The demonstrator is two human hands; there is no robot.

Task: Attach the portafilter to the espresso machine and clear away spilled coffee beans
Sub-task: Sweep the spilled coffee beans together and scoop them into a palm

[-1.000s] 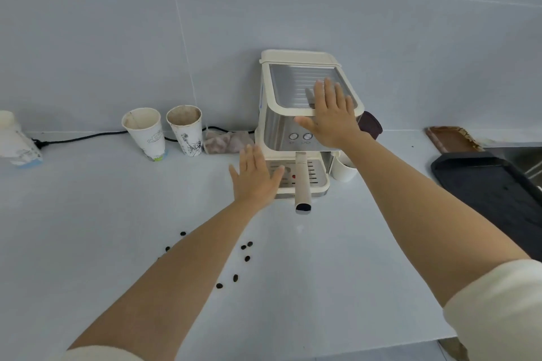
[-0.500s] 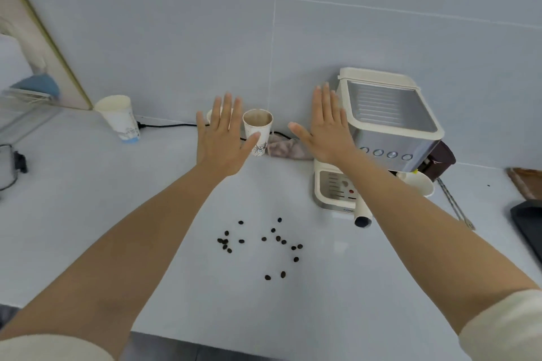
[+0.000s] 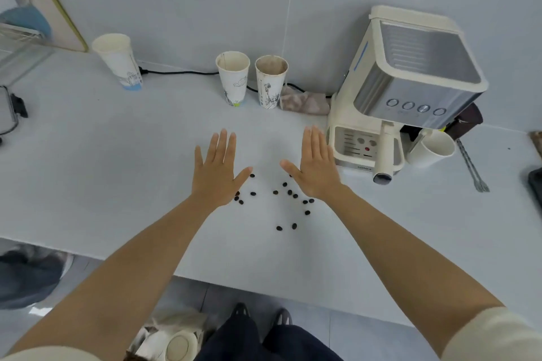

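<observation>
The cream and steel espresso machine [image 3: 410,88] stands at the back right of the white counter [image 3: 88,173]. Its portafilter [image 3: 384,155] sits under the brew head, the cream handle pointing toward me. Several dark coffee beans [image 3: 290,193] lie scattered on the counter in front of me. My left hand [image 3: 218,170] hovers flat and open over the left side of the beans. My right hand [image 3: 315,165] is flat and open over their right side, just left of the machine's base. Neither hand holds anything.
Two used paper cups [image 3: 252,82] and a crumpled cloth [image 3: 305,101] stand against the wall left of the machine, a third cup [image 3: 118,61] further left. A white cup [image 3: 431,148], tongs [image 3: 472,167] and a dark tray edge [image 3: 535,184] lie to the right.
Both hands have left the machine and dropped toward the beans. The view has swung left and down, so the counter's front edge and the floor now show.
</observation>
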